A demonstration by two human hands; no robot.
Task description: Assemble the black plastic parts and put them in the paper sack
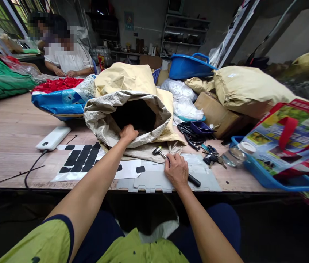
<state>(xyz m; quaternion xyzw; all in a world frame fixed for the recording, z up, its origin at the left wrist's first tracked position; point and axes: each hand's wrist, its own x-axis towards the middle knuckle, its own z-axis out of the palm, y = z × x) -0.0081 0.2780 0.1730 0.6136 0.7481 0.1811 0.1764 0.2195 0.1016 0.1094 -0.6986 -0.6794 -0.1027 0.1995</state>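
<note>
My left hand point(128, 133) reaches into the mouth of a large paper-lined sack point(99, 120) lying on its side. The fingers point into the dark inside and are hidden, so their grip cannot be made out. My right hand point(176, 168) rests over a small hammer point(194, 180) on the table, its fingers curled round the handle. The hammer's metal head points up and left, close to the sack's lower edge. Under the hammer lies a grey board point(206, 177). Black rounded-square pads point(82, 156) lie in rows on a white sheet point(69, 176) beneath my left forearm.
A white power bank point(53, 138) with a black cable lies at left. Behind it is a blue bag point(58, 102) of red pieces. Black tools, keys point(211, 157), a clear jar point(235, 156) and a blue tray point(274, 182) stand at right. A person point(69, 58) sits across.
</note>
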